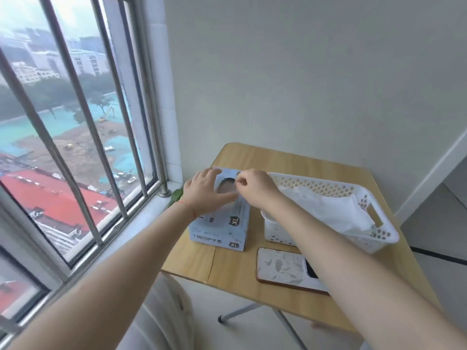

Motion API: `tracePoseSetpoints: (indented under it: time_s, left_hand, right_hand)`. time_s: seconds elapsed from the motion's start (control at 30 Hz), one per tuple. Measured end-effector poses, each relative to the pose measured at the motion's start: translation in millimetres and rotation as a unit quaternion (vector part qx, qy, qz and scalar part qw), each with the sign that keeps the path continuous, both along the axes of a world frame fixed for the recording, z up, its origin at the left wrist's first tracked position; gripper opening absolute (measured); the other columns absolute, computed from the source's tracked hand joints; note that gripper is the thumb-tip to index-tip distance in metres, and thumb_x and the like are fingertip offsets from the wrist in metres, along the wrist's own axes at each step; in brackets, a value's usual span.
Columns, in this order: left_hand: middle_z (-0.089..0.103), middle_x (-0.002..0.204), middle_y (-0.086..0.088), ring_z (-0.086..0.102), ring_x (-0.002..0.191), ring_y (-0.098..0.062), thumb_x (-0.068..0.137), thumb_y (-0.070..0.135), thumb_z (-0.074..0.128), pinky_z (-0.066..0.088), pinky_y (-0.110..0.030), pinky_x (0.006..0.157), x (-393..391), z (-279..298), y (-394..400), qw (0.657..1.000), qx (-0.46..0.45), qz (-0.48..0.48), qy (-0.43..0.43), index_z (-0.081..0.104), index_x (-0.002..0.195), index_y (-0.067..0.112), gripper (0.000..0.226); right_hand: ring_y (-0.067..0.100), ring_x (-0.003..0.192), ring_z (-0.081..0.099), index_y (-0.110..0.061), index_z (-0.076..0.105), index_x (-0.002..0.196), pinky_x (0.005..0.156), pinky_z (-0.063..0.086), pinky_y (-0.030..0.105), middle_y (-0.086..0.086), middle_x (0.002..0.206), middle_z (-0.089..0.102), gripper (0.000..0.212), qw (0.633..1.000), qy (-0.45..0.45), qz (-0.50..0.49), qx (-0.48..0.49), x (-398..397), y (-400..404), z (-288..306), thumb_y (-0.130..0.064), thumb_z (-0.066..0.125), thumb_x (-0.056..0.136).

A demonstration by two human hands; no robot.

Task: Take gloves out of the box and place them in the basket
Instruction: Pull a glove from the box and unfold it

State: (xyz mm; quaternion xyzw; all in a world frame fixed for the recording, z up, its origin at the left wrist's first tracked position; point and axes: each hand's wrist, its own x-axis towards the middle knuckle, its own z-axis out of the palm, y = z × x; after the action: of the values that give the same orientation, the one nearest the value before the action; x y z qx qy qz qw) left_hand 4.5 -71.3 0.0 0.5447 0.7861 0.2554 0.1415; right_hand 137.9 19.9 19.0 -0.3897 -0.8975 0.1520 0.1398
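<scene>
The light-blue glove box (219, 229), marked XL, lies on the left part of the wooden table (235, 269), its oval opening (225, 186) facing up. My left hand (207, 193) rests flat on the box top with fingers spread beside the opening. Over the opening's right edge, my right hand (255, 186) has its fingertips pinched together on what looks like a thin pale glove; the glove itself is hard to make out. The white perforated basket (326, 184) stands just right of the box and holds several crumpled whitish gloves (336, 213).
A phone in a pale patterned case (280, 270) lies near the table's front edge, below the basket. A barred window (83, 137) and its sill run along the left, with a green leaf (177, 195) on the sill. The wall is close behind the table.
</scene>
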Motion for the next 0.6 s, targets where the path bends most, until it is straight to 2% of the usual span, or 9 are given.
tracePoseSetpoints:
  time_s: [0.07, 0.1, 0.2, 0.27, 0.33, 0.47, 0.53, 0.6]
  left_hand:
    - [0.023, 0.159, 0.009, 0.018, 0.147, -0.014, 0.047, 0.087, 0.051, 0.017, -0.044, 0.119, -2.5, -3.2, -8.6, 0.999, -0.033, -0.033, 0.005, 0.023, 0.152, 0.03, 0.123]
    - [0.02, 0.16, 0.008, 0.015, 0.148, -0.014, 0.044, 0.087, 0.054, 0.016, -0.044, 0.119, -4.7, -5.6, -11.2, 0.998, -0.045, -0.041, 0.005, 0.018, 0.153, 0.031, 0.128]
    - [0.016, 0.161, 0.005, 0.013, 0.149, -0.017, 0.057, 0.075, 0.075, 0.016, -0.047, 0.12, -5.9, -11.5, -14.4, 0.997, -0.058, -0.059, 0.001, 0.01, 0.155, 0.032, 0.126]
    - [0.014, 0.162, 0.005, 0.013, 0.149, -0.018, 0.06, 0.07, 0.078, 0.017, -0.049, 0.12, -7.2, -15.6, -15.1, 0.997, -0.053, -0.062, -0.006, 0.007, 0.156, 0.032, 0.126]
    - [0.013, 0.163, 0.006, 0.013, 0.149, -0.019, 0.057, 0.072, 0.078, 0.019, -0.05, 0.119, -9.3, -18.7, -14.4, 0.997, -0.051, -0.064, -0.016, 0.004, 0.156, 0.031, 0.13]
    - [0.013, 0.163, 0.007, 0.014, 0.15, -0.02, 0.05, 0.079, 0.076, 0.021, -0.05, 0.119, -10.8, -20.6, -12.2, 0.997, -0.051, -0.059, -0.018, -0.001, 0.156, 0.031, 0.14]
    - [0.015, 0.162, 0.008, 0.017, 0.149, -0.02, 0.05, 0.078, 0.077, 0.023, -0.049, 0.118, -10.0, -20.3, -11.0, 0.997, -0.044, -0.056, -0.017, -0.002, 0.156, 0.031, 0.14]
    - [0.015, 0.162, 0.008, 0.017, 0.149, -0.019, 0.049, 0.078, 0.077, 0.023, -0.049, 0.118, -9.6, -19.1, -9.9, 0.997, -0.047, -0.056, -0.02, -0.001, 0.156, 0.03, 0.141]
  right_hand:
    - [0.024, 0.088, 0.061, -0.011, 0.07, 0.089, 0.08, 0.05, 0.039, 0.004, 0.096, 0.066, 0.023, 0.998, -0.052, 0.007, -0.025, -10.5, -2.6, -4.9, -0.025, 0.051, 0.089]
    - [0.023, 0.089, 0.061, -0.012, 0.07, 0.09, 0.08, 0.051, 0.038, 0.003, 0.099, 0.064, 0.025, 0.995, -0.088, 0.014, -0.031, -15.0, -3.3, -6.9, -0.031, 0.055, 0.089]
    - [0.019, 0.095, 0.06, -0.019, 0.07, 0.085, 0.079, 0.05, 0.035, 0.001, 0.101, 0.063, 0.017, 0.992, -0.119, 0.023, -0.024, -20.9, -2.9, -9.4, -0.033, 0.061, 0.088]
    - [0.019, 0.091, 0.062, -0.017, 0.069, 0.084, 0.076, 0.05, 0.033, -0.002, 0.092, 0.065, 0.014, 0.997, -0.079, 0.015, -0.014, -23.3, -4.3, -6.7, -0.026, 0.06, 0.089]
    - [0.019, 0.085, 0.062, -0.015, 0.067, 0.084, 0.076, 0.051, 0.034, -0.003, 0.086, 0.065, 0.013, 1.0, 0.004, -0.006, -0.014, -24.2, -5.7, -0.1, -0.023, 0.059, 0.09]
    - [0.012, 0.081, 0.056, -0.01, 0.065, 0.084, 0.074, 0.044, 0.027, -0.002, 0.09, 0.06, 0.012, 0.982, 0.183, -0.047, 0.008, -24.5, -3.3, 25.8, -0.019, 0.06, 0.09]
    - [0.01, 0.081, 0.051, -0.008, 0.063, 0.086, 0.071, 0.035, 0.02, -0.002, 0.092, 0.055, 0.012, 0.972, 0.227, -0.052, 0.024, -22.9, -3.9, 39.0, -0.018, 0.06, 0.092]
    - [0.01, 0.081, 0.051, -0.009, 0.06, 0.087, 0.067, 0.033, 0.017, -0.002, 0.092, 0.056, 0.012, 0.962, 0.267, -0.058, 0.029, -19.6, -5.0, 47.4, -0.019, 0.058, 0.094]
